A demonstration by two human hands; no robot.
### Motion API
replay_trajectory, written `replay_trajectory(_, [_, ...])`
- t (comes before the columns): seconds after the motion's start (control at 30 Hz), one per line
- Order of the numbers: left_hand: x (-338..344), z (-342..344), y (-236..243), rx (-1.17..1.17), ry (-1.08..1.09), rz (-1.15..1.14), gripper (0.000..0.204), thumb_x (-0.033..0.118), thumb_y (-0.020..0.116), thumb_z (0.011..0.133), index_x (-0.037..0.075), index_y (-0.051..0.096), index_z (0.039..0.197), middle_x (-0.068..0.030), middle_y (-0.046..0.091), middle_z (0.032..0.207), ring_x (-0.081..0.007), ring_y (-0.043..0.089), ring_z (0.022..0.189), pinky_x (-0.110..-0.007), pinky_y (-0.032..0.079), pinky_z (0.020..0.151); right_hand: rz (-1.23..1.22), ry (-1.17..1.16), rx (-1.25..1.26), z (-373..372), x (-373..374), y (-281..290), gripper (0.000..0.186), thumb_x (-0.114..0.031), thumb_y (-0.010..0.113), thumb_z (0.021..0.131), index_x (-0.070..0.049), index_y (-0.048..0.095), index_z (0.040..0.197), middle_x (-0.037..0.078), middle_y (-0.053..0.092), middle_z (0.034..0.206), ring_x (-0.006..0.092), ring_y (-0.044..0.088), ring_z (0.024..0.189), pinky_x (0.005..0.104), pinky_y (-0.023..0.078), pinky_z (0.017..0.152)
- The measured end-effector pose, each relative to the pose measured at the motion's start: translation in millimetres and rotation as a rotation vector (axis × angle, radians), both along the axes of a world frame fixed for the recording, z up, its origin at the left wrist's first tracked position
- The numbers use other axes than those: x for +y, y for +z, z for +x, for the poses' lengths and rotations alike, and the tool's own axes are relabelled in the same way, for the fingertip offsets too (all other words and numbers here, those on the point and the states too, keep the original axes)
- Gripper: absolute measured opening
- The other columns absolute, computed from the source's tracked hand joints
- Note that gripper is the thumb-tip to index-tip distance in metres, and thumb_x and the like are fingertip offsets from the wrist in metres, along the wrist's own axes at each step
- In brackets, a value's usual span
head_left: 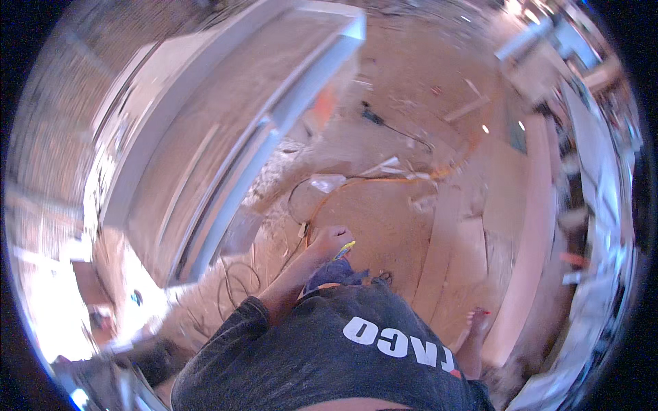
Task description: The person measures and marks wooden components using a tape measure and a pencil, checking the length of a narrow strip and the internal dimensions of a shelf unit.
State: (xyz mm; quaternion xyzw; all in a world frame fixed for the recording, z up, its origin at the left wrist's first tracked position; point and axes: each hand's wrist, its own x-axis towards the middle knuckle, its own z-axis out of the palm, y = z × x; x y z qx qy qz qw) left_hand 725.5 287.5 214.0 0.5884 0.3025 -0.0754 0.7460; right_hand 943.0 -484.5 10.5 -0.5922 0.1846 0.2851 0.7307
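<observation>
Yellow strip (pixel 348 248) at the left hand (pixel 332 238), just below the centre of the frame

Nearest, a dark shirt (pixel 301 349) fills the lower middle, with blue clothing (pixel 334 275) above it. The yellow strip lies along the inner edge of the left hand, against or just over that clothing. The left fingers appear curled inward; whether they grip the strip cannot be determined. The right hand (pixel 476 318) is at lower right, out to the side and well apart from the left, possibly for balance. A small red spot (pixel 486 312) shows at its fingertips; the state of those fingers cannot be told.

Beyond the left hand, an orange cable (pixel 384 180) crosses the dusty brown floor (pixel 391 219), its slack curve suggesting it is laid loose for reach. Dark cord loops (pixel 229 281) lie at centre left. Crumpled clear plastic (pixel 327 182) sits near the cable, apparently discarded.

At upper left, a long panel structure (pixel 212 96) carries a pale rail (pixel 240 179) along its inner side. Long boards (pixel 538 253) run down the right, presumably set aside lengthwise. A dark corded tool (pixel 372 116) lies at upper centre, seemingly put down. Bright light enters at lower left; motion blur limits finer findings.
</observation>
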Motion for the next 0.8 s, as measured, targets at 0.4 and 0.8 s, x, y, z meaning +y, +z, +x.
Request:
replay_trajectory(0.4, [102.4, -70.3, 109.0, -0.295, 0.230, 0.176, 0.022, 0.024, 0.068, 0.103, 0.002, 0.070, 0.103, -0.0018, 0.068, 0.093, -0.0101, 0.063, 0.088, -0.030, 0.051, 0.076, -0.034, 0.264, -0.813, 201.7, 594.9, 118.3, 0.039, -0.026, 0.069, 0.105, -0.005, 0.065, 0.137, 0.010, 0.072, 0.116, 0.0222, 0.070, 0.104, 0.0401, 0.058, 0.093])
replay_trajectory(0.8, [133.4, -126.5, 181.0, -0.163, 0.992, 0.223, 0.027, 0.021, 0.072, 0.096, -0.002, 0.067, 0.108, -0.0067, 0.070, 0.094, -0.0161, 0.068, 0.088, -0.031, 0.053, 0.081, 0.378, 1.266, -1.759, -26.4, 1035.4, 385.0, 0.028, -0.001, 0.082, 0.088, -0.004, 0.074, 0.115, 0.014, 0.077, 0.105, 0.0336, 0.074, 0.098, 0.0421, 0.058, 0.087])
